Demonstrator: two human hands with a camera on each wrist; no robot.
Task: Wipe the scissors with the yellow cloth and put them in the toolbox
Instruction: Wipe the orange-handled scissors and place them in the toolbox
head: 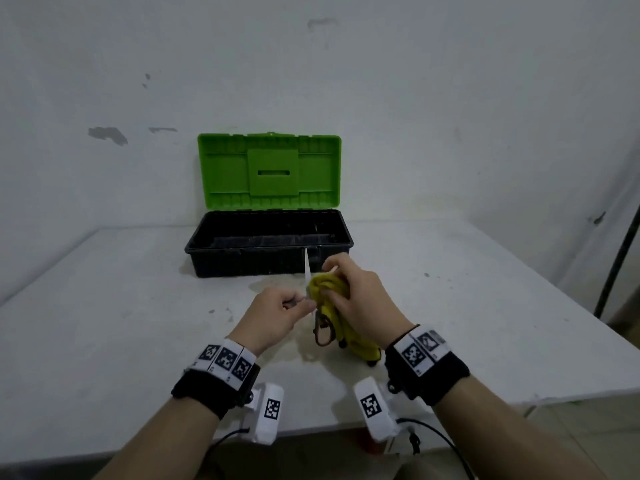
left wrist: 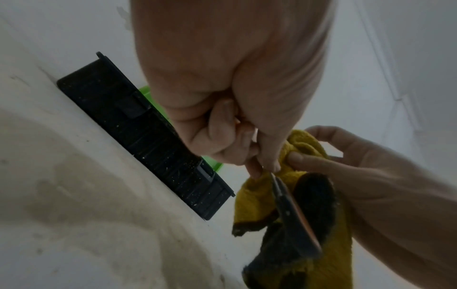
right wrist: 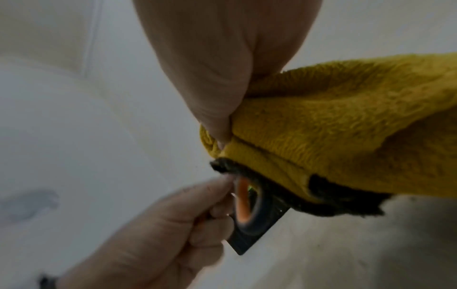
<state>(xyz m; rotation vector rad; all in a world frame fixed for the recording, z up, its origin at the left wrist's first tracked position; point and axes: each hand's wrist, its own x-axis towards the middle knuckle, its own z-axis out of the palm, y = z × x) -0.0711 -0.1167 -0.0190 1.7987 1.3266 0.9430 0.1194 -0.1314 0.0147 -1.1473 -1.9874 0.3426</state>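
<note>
Yellow cloth [head: 329, 289] bunched in right hand [head: 360, 299] | left hand [head: 273, 313] pinches scissors [head: 323, 329] | both raised

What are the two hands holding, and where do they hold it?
Left hand pinches the scissors near the pivot; right hand grips the bunched yellow cloth.

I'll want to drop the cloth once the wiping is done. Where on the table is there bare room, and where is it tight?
Bare tabletop lies left of the toolbox and right of it, out to the table's edges. It is crowded in front of the toolbox, where the left hand holds the scissors and the right hand grips the yellow cloth.
</note>
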